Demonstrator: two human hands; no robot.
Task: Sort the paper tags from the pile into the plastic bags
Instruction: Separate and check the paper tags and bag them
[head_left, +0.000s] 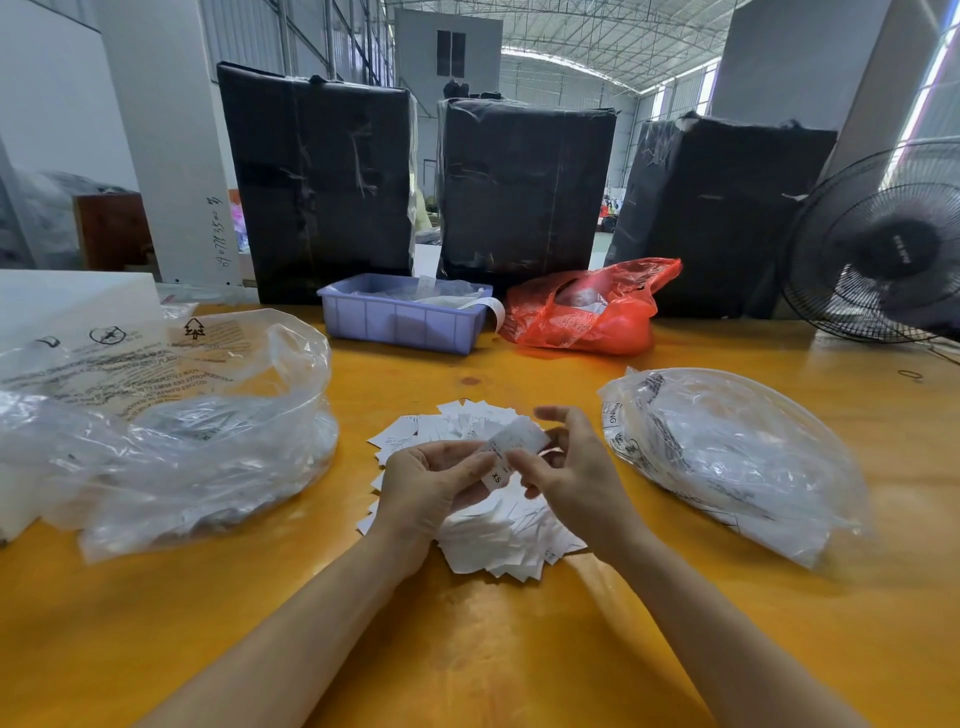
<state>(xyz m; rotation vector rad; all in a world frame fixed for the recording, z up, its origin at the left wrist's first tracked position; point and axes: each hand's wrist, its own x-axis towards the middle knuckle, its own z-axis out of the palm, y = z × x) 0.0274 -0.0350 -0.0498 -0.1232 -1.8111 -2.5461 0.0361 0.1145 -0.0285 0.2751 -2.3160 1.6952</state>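
A pile of white paper tags (498, 540) lies on the yellow table (467, 649) in front of me. Above the pile, my left hand (426, 483) and my right hand (566, 467) both pinch one small stack of white tags (511, 447); the lowest one reads XS. A large clear plastic bag (171, 431) with printed warnings stands open at the left. Another clear plastic bag (737, 457) lies at the right, with white tags showing inside it.
A purple plastic bin (400, 317) and a red plastic bag (587, 312) sit behind the pile. Three black wrapped bundles (524, 187) stand along the table's far edge. A black fan (878, 244) stands at the far right. A white box (78, 296) sits far left.
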